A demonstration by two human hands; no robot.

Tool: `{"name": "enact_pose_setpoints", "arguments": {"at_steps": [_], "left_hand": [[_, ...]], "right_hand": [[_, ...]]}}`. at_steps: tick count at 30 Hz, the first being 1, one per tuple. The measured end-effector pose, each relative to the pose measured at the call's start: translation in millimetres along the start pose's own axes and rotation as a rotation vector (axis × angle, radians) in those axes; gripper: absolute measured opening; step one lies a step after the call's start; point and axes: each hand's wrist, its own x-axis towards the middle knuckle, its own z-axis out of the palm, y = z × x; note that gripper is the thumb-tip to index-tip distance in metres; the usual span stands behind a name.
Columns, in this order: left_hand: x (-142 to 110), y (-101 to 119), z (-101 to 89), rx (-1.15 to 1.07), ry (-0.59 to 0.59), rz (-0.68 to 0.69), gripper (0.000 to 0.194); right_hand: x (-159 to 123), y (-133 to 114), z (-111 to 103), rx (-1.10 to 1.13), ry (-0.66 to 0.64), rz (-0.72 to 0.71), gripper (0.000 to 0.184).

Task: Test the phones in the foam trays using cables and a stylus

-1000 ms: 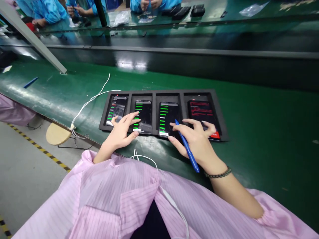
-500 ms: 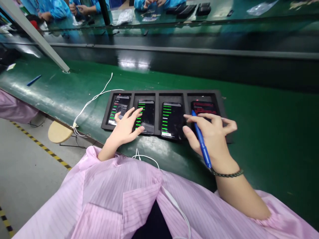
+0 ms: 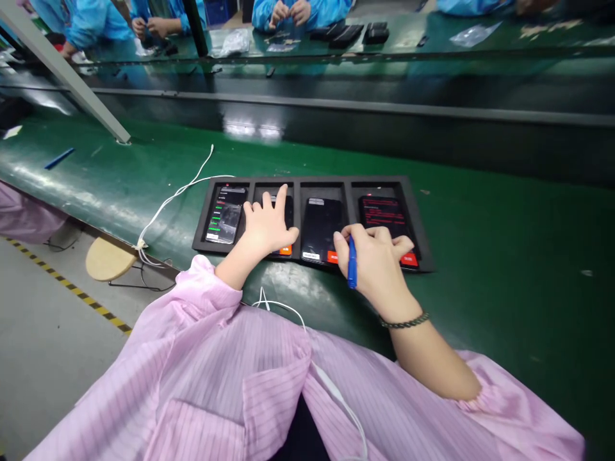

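Observation:
A black foam tray [image 3: 298,221] lies before me, each of its compartments holding a smartphone. Over the second phone [image 3: 288,211] from the left, my left hand [image 3: 265,224] is spread with fingers apart, covering most of its screen. My right hand [image 3: 377,262] grips a blue pen [image 3: 352,262] and is at the lower right corner of the third phone [image 3: 321,224], whose dark screen has a white and a red button at the bottom. Red text fills the rightmost phone [image 3: 384,214], partly hidden by that hand. The leftmost phone [image 3: 225,214] shows green and white lines.
White cables [image 3: 166,202] run left of the tray on the green bench [image 3: 504,256]. Another blue pen [image 3: 59,158] and a grey post [image 3: 86,89] stand farther left. A stool [image 3: 109,258] is below the edge. Co-workers in blue sleeves [image 3: 327,9] sit across.
My left hand has moved right over the second phone. My right hand has moved left and down towards the third phone. Green lines left the third screen; a red button now shows there.

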Motion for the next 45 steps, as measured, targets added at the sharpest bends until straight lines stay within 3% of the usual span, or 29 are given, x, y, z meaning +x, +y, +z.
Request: {"name": "enact_pose_setpoints", "arguments": {"at_steps": [5,11,16,21,26,30,39,45], "left_hand": [[1.0,-0.1,2.5,0.006,-0.048,0.007,0.103],[0.1,-1.3,-2.9,-0.025,-0.104,-0.018,0.107],[0.9,-6.0,0.3,-0.038,-0.042,-0.033,0.109],[22.1,1.2,0.0,0.007,0.078,-0.065,0.106],[44.1,8.9,-2.8,0.013,0.018,-0.115,0.107],[46.3,6.6,-2.3,-0.015,0.020,-0.147,0.109],[48.2,3.3,0.0,-0.019,0.027,-0.158,0.113],[48.4,5.0,-7.2,0.021,-0.032,-0.203,0.117]], "right_hand": [[9.0,-3.9,8.4,0.020,-0.017,0.022,0.026],[51.4,-6.1,24.9,-0.048,-0.094,0.156,0.028],[77.1,-11.8,42.3,-0.032,0.010,0.218,0.023],[71.6,-13.4,47.3,-0.013,0.107,0.220,0.022],[64.9,-11.3,40.3,-0.005,0.075,0.280,0.024],[67.5,-12.5,38.4,0.004,0.004,0.315,0.024],[62.7,-14.6,33.9,-0.022,-0.009,0.253,0.024],[61.7,-17.6,27.8,0.011,-0.058,0.263,0.024]]}}
